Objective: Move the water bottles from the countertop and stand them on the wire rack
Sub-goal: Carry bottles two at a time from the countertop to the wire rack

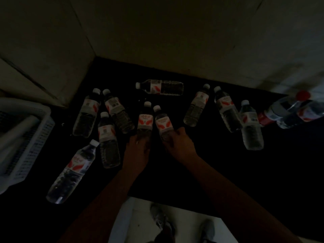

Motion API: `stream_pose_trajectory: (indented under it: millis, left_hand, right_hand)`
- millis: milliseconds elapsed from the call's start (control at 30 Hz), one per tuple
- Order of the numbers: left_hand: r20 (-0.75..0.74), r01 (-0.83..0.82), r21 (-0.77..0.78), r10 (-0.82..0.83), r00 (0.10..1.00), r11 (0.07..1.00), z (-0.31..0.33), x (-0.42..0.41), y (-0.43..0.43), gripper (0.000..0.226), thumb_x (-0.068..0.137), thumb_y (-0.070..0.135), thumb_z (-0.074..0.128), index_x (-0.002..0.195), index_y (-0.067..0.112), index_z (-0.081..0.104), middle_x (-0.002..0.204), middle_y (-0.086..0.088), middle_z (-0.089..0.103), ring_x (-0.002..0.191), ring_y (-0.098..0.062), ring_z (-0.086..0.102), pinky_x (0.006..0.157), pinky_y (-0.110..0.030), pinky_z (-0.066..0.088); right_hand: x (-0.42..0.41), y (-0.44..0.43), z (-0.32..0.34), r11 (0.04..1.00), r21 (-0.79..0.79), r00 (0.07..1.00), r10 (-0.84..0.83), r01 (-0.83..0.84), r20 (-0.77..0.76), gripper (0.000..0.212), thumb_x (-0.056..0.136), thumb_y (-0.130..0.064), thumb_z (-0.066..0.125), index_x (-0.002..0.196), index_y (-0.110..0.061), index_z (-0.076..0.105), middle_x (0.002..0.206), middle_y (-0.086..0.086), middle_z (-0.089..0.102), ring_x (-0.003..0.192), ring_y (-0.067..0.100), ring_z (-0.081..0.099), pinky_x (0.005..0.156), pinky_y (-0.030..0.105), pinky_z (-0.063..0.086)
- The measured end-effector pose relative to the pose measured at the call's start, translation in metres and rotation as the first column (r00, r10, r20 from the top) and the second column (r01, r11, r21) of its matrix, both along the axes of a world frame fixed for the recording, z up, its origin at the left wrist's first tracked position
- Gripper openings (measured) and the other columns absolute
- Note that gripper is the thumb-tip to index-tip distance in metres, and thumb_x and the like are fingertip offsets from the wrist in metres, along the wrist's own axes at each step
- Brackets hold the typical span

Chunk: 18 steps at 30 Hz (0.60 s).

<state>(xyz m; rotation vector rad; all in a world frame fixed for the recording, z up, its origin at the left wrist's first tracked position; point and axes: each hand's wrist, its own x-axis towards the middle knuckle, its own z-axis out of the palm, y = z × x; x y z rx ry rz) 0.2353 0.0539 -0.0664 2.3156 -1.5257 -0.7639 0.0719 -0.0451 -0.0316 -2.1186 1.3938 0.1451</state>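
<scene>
Left hand (138, 148) has its fingers (140, 138) curled round the base of a clear plastic water bottle w/ white cap and red-and-white label (145, 120). Right hand (178, 142) does the same: fingers (171, 137) wrapped on the lower end of a second identical bottle (163, 122) just beside the first, caps pointing away from the person. Both bottles lie on the black table (175, 172), very dim light. Around them approx ten more clear bottles lie scattered flat: four to the left (105, 120), one crosswise farther back (160, 87), three to the right (228, 111). At far right a blurred cluster incl. a red-capped bottle (298, 107). White slotted plastic basket (22, 137) sits at the table's left edge. Wire rack can't be made out. Below the table edge, pale floor (140, 216) and grey shoes (158, 218).
</scene>
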Motion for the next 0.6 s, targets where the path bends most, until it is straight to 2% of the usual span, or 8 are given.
stream_pose_trajectory:
  millis: [67,133,200,300,333,400,467,600]
  left_hand:
    - [-0.006,-0.057,0.002,0.057,0.998,0.998,0.005,-0.003,0.008,0.046,0.094,0.024,0.061,0.138,0.011,0.053,0.136,-0.024,0.045,0.115,-0.044,0.052,0.094,-0.044,0.044]
    - [-0.003,-0.088,0.077,0.089,0.996,0.993,0.009,0.000,0.007,0.064,0.088,0.029,0.069,0.143,0.010,0.043,0.139,-0.024,0.040,0.115,-0.046,0.051,0.091,-0.045,0.044]
    - [-0.065,-0.115,0.149,0.126,0.990,0.982,0.008,0.012,-0.006,0.091,0.083,0.039,0.074,0.154,0.014,0.023,0.152,-0.020,0.028,0.131,-0.045,0.041,0.102,-0.048,0.040]
    - [-0.356,-0.201,0.234,0.277,0.893,0.951,0.006,0.029,-0.033,0.114,0.078,0.039,0.082,0.159,0.021,0.003,0.162,-0.012,0.022,0.146,-0.036,0.027,0.117,-0.050,0.029]
    - [-0.470,-0.264,0.240,0.350,0.811,0.934,0.004,0.029,-0.041,0.108,0.080,0.035,0.081,0.159,0.018,0.008,0.160,-0.012,0.028,0.144,-0.034,0.032,0.116,-0.047,0.032]
    - [-0.545,-0.388,0.244,0.457,0.703,0.889,0.001,0.024,-0.049,0.079,0.087,0.032,0.074,0.151,0.011,0.032,0.149,-0.014,0.046,0.135,-0.033,0.046,0.105,-0.035,0.038]
    - [-0.475,-0.393,0.216,0.447,0.758,0.894,-0.003,0.017,-0.051,0.063,0.089,0.034,0.071,0.142,0.010,0.046,0.141,-0.015,0.054,0.129,-0.034,0.052,0.099,-0.032,0.039]
    - [-0.424,-0.285,0.241,0.364,0.829,0.928,-0.002,0.011,-0.046,0.065,0.088,0.044,0.069,0.144,0.020,0.047,0.140,-0.009,0.055,0.124,-0.031,0.055,0.098,-0.037,0.043]
  right_hand:
    - [0.005,-0.004,-0.003,0.993,0.067,0.993,-0.099,0.095,0.059,0.066,0.091,-0.045,0.069,0.144,-0.017,0.042,0.142,0.015,0.038,0.117,0.041,0.057,0.090,0.042,0.051]
    - [0.008,-0.006,-0.007,0.976,0.130,0.975,-0.191,0.175,0.116,0.075,0.089,-0.044,0.072,0.149,-0.021,0.035,0.149,0.014,0.037,0.127,0.042,0.052,0.096,0.043,0.046]
    - [0.009,-0.006,-0.008,0.952,0.188,0.938,-0.278,0.241,0.209,0.078,0.094,-0.045,0.067,0.157,-0.024,0.027,0.157,0.010,0.039,0.138,0.037,0.045,0.104,0.036,0.039]
    - [0.005,-0.009,-0.010,0.929,0.267,0.919,-0.320,0.256,0.232,0.078,0.100,-0.045,0.059,0.161,-0.021,0.018,0.162,0.008,0.036,0.145,0.033,0.040,0.111,0.026,0.030]
    - [-0.002,-0.010,-0.012,0.930,0.271,0.934,-0.305,0.249,0.188,0.080,0.100,-0.048,0.059,0.162,-0.021,0.016,0.163,0.008,0.033,0.146,0.033,0.038,0.115,0.030,0.029]
    - [-0.021,-0.009,-0.014,0.928,0.302,0.961,-0.259,0.219,0.097,0.085,0.097,-0.052,0.059,0.163,-0.023,0.014,0.164,0.009,0.032,0.147,0.033,0.037,0.118,0.041,0.032]
    - [-0.043,-0.005,-0.016,0.918,0.352,0.974,-0.217,0.182,0.064,0.090,0.093,-0.048,0.068,0.163,-0.024,0.016,0.162,0.012,0.033,0.145,0.036,0.037,0.117,0.045,0.035]
    - [-0.070,0.007,-0.021,0.889,0.388,0.968,-0.247,0.244,-0.043,0.105,0.078,-0.048,0.082,0.159,-0.025,0.019,0.155,0.012,0.035,0.138,0.038,0.043,0.107,0.044,0.041]
